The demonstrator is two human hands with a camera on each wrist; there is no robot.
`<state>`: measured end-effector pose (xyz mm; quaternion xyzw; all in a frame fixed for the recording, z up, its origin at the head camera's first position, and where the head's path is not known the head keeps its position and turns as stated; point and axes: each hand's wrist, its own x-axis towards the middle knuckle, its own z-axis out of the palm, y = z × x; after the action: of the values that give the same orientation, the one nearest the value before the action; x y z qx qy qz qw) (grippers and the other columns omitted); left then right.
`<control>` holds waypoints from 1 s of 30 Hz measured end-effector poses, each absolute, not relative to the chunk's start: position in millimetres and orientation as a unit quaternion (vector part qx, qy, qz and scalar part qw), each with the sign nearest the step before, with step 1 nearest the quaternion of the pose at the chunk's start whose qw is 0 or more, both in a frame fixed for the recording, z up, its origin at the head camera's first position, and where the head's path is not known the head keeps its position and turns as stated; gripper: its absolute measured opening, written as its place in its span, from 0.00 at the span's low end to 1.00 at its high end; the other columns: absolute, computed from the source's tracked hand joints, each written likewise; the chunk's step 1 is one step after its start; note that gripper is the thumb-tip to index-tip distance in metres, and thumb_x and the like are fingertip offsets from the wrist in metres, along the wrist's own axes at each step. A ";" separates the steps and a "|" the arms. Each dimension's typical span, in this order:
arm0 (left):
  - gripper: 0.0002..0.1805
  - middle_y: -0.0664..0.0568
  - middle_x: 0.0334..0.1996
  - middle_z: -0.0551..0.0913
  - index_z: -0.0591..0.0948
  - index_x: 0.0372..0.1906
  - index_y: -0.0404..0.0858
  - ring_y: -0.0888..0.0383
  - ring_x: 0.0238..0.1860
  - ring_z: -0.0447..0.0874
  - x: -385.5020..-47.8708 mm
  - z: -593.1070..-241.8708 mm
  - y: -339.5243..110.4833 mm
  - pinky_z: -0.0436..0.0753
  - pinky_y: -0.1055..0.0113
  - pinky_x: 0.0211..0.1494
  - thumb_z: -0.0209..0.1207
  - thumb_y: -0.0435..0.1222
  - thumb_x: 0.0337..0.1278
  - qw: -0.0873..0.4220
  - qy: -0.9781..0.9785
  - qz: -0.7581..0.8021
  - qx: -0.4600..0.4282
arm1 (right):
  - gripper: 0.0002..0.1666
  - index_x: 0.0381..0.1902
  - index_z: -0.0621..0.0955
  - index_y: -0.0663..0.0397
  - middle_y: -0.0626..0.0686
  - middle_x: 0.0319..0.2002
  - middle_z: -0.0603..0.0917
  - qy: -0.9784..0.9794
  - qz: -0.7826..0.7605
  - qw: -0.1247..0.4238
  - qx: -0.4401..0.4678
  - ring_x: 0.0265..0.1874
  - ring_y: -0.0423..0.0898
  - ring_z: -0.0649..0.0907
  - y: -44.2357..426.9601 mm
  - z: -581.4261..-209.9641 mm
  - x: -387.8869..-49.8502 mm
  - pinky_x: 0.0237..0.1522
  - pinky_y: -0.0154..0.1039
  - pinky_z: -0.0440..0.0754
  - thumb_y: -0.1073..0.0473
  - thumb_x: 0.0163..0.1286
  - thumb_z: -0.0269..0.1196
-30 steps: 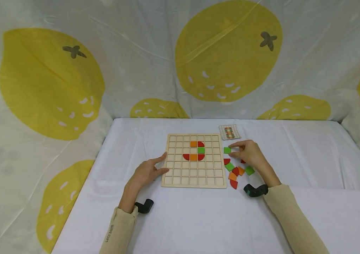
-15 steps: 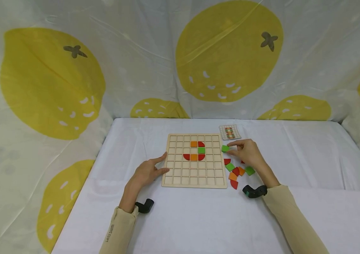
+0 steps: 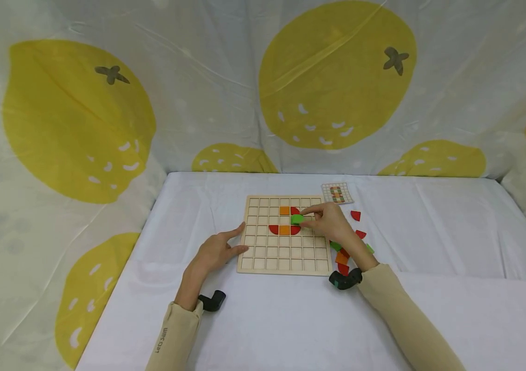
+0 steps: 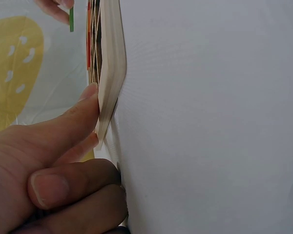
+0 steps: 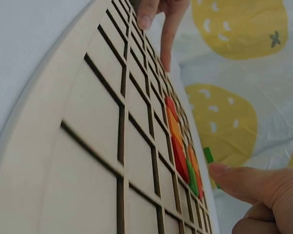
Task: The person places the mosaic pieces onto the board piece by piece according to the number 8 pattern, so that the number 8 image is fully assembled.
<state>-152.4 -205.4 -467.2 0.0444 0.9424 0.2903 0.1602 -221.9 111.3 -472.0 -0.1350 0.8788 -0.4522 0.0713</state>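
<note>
My right hand (image 3: 330,221) pinches a green square tile (image 3: 297,219) between thumb and index finger over the wooden grid board (image 3: 263,257). In the right wrist view that tile (image 5: 208,155) is raised clear of the board's surface. Beneath it, a green piece (image 5: 192,170) sits in the grid among red and orange ones. My left hand (image 3: 214,251) touches the board's left edge with straight thumb and index finger spread apart. The left wrist view has the thumb of the left hand (image 4: 53,146) against the rim (image 4: 112,58), other fingers curled below.
A pattern card (image 3: 337,193) lies behind the board's right corner. Loose red pieces (image 3: 356,215) and several green, orange and red ones (image 3: 341,258) lie right of the board, some partly hidden by the right forearm. A lemon-print cloth (image 3: 207,103) hangs behind.
My right hand has carried the green tile leftward from beside the board to over the coloured pieces, uncovering red pieces on the cloth. The left hand holds its place at the board's edge.
</note>
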 end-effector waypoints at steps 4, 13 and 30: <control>0.40 0.50 0.20 0.79 0.62 0.81 0.53 0.60 0.23 0.67 -152.9 -468.3 -205.3 0.69 0.65 0.31 0.64 0.52 0.68 0.160 0.942 0.293 0.045 | 0.16 0.46 0.91 0.56 0.45 0.14 0.64 0.877 -0.452 0.075 -0.143 0.15 0.42 0.63 90.1 -474.1 -224.4 0.21 0.33 0.59 0.56 0.62 0.77; 0.40 0.50 0.19 0.79 0.62 0.81 0.54 0.60 0.24 0.67 -152.3 -467.4 -204.9 0.68 0.65 0.31 0.64 0.52 0.68 0.161 0.941 0.295 0.038 | 0.17 0.48 0.90 0.58 0.45 0.15 0.65 0.873 -0.455 0.085 -0.154 0.17 0.40 0.65 63.9 -478.6 -226.7 0.23 0.32 0.61 0.57 0.63 0.76; 0.40 0.52 0.18 0.76 0.63 0.80 0.54 0.60 0.23 0.65 -151.7 -466.2 -204.2 0.67 0.65 0.30 0.65 0.51 0.68 0.165 0.941 0.295 0.032 | 0.15 0.48 0.91 0.56 0.45 0.14 0.66 0.878 -0.444 0.087 -0.154 0.17 0.41 0.64 55.0 -481.5 -230.4 0.23 0.33 0.60 0.56 0.65 0.75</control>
<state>-151.7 -204.2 -466.2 0.0320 0.9408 0.2946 0.1647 -230.4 55.0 -481.5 -0.1537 0.8782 -0.4444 0.0870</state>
